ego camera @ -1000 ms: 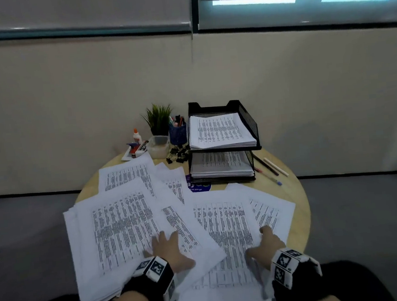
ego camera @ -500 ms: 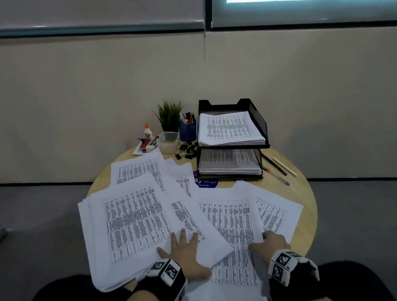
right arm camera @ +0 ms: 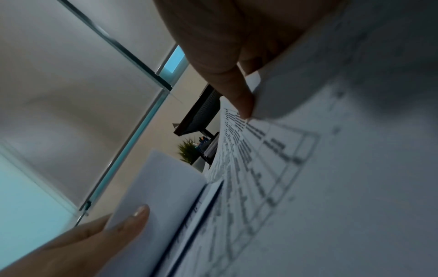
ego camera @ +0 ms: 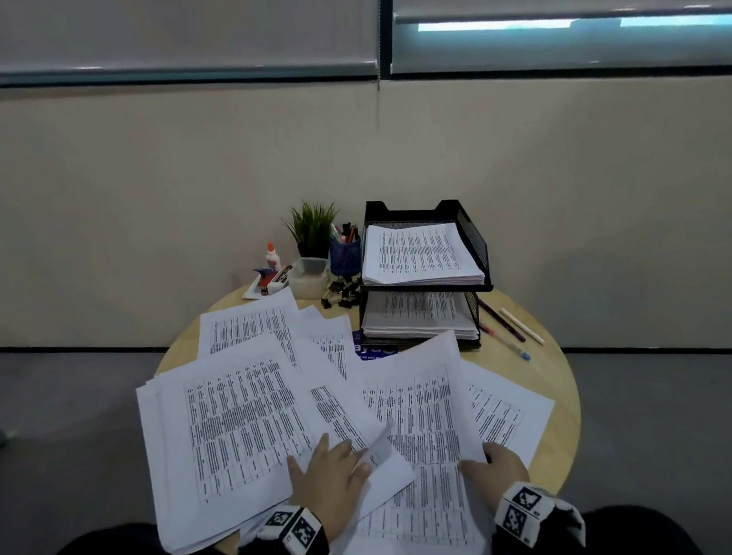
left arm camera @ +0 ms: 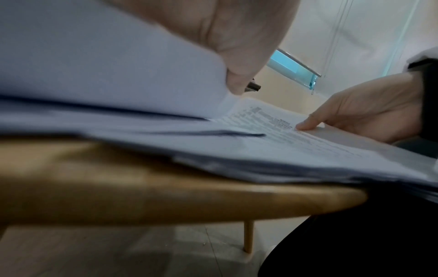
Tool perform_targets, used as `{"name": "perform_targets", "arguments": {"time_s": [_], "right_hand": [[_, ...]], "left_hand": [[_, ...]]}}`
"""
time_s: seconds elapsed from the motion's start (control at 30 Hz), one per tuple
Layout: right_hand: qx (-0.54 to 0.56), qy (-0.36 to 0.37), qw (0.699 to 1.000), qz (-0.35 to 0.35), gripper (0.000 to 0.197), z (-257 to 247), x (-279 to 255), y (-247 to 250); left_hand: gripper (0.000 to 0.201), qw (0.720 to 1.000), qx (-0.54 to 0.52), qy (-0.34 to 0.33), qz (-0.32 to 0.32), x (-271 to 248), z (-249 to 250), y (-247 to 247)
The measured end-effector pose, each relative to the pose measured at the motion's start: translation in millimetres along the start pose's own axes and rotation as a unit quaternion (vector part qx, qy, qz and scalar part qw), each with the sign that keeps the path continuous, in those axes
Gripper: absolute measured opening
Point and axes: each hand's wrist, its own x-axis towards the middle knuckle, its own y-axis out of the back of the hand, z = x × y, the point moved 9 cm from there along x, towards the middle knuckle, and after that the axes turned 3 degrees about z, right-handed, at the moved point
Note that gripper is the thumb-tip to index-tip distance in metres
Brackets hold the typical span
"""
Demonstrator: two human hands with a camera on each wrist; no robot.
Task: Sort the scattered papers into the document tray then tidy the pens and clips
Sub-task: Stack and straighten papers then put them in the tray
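papers (ego camera: pixel 244 423) front on table (ego camera: pixel 562 428) | document tray (ego camera: pixel 471 231) behind | pens (ego camera: pixel 512 326) right of tray

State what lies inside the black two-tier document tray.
Each tier of the document tray holds a stack of printed papers. The lower stack is partly hidden by the upper tier.

We see white papers (ego camera: pixel 244 423) printed with dense black columns of text spread over a light tan wooden worktop (ego camera: pixel 557 375). The document tray (ego camera: pixel 469 231) is black mesh. Beside it stand a dark blue pen cup (ego camera: pixel 345 257) and a green plant (ego camera: pixel 312 226). The glue bottle (ego camera: pixel 271 257) is white with an orange cap. Our wristbands (ego camera: pixel 292 532) carry black-and-white square markers.
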Motion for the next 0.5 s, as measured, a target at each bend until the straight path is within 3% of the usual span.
{"name": "perform_targets", "arguments": {"time_s": [0.07,0.1,0.23,0.3,0.4,0.5], "right_hand": [[0.022,0.002,0.999,0.036,0.004,0,1,13],[0.029,0.001,0.999,0.046,0.007,2,4,19],[-0.001,0.001,0.999,0.046,0.024,9,10,30],[-0.013,0.01,0.999,0.049,0.03,9,9,35],[-0.021,0.041,0.996,0.079,0.032,-4,4,55],[-0.04,0.084,0.988,0.126,0.031,-37,-7,87]], "left_hand": [[0.127,0.999,-0.02,-0.022,0.035,2,0,6],[0.131,0.997,-0.05,-0.031,0.044,1,1,9],[0.068,0.986,-0.147,-0.067,0.029,-11,15,12],[0.063,0.98,-0.185,-0.067,0.034,-14,16,14],[0.079,0.968,-0.23,-0.067,0.074,-14,13,20],[0.064,0.953,-0.268,-0.075,0.118,-14,11,28]]}}
